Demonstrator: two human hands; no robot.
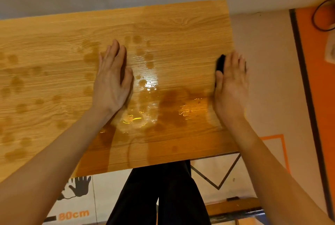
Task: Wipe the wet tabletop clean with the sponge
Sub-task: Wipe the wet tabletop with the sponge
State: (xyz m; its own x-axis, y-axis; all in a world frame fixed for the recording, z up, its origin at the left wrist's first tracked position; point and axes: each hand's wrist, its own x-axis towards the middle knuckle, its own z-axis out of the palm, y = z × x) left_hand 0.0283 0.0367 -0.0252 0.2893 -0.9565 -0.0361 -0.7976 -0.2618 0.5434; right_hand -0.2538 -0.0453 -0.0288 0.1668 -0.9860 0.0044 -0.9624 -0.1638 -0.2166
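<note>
A wooden tabletop [163, 22] fills the view, with water pooled at its middle [148, 84] and dark damp patches [170, 101] toward the near edge. Fainter drops dot its left half [18, 83]. My left hand [112, 80] lies flat on the wood, palm down, holding nothing. At the table's right edge my right hand [232, 83] presses on a black sponge [220, 63]. Only the sponge's far-left corner shows beside my fingers, and the rest is hidden under the hand.
The table's right edge [233, 43] drops off beside my right hand. Below lie a pale floor mat with black hand prints [79, 186] and an orange mat [319, 80] with a black cable [322, 16]. My legs in black trousers [159, 197] stand at the near edge.
</note>
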